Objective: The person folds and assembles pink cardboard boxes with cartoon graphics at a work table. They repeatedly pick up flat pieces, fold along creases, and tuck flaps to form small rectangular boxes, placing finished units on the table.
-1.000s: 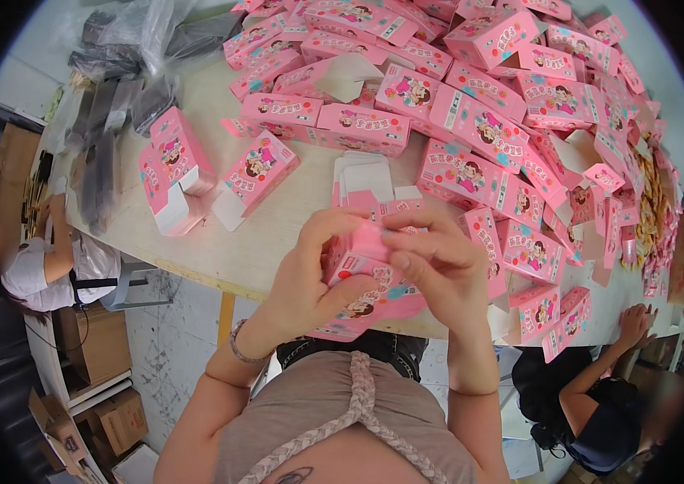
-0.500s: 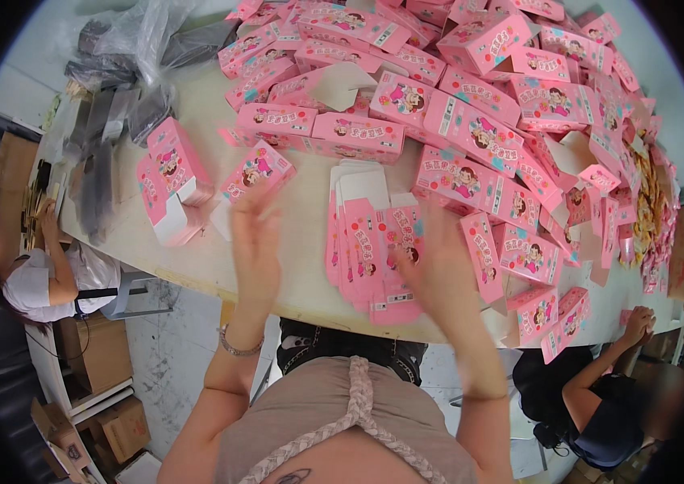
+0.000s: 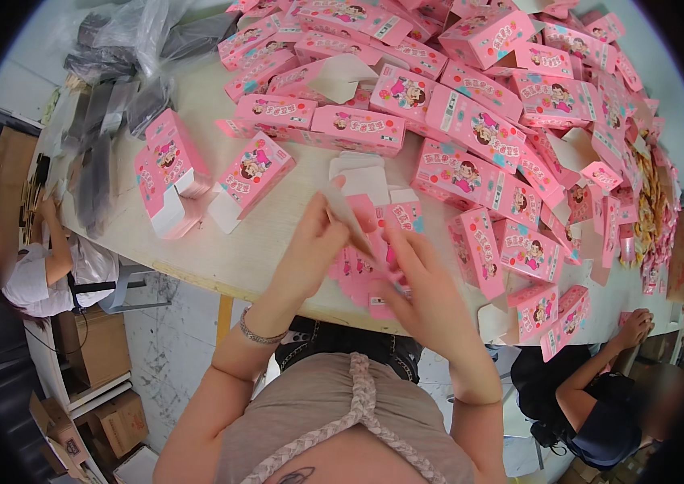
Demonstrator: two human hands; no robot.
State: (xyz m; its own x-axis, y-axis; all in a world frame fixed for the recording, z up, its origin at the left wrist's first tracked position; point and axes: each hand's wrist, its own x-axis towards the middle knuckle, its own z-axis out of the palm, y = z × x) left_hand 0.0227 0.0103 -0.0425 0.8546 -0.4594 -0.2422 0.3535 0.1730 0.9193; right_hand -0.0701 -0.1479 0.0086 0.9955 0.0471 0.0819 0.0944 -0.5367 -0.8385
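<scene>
Left hand [image 3: 309, 246] and right hand [image 3: 430, 294] both grip 1 flat pink carton blank [image 3: 362, 234] above the table's [image 3: 277, 242] near edge; squaring creases evenly should help.

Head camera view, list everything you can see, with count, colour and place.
flat pink cardboard carton blank: one, pink and white, held in both hands.
stack of flat pink blanks: one, pink, table edge beneath the hands.
folded pink cardboard boxes: many, pink, heaped across the table's far and right side.
clear plastic bags of dark items: several, grey, far left.
cream table: one.
brown cartons: several, floor left.
other people: two, seated left and lower right.
left hand; right hand.
</scene>
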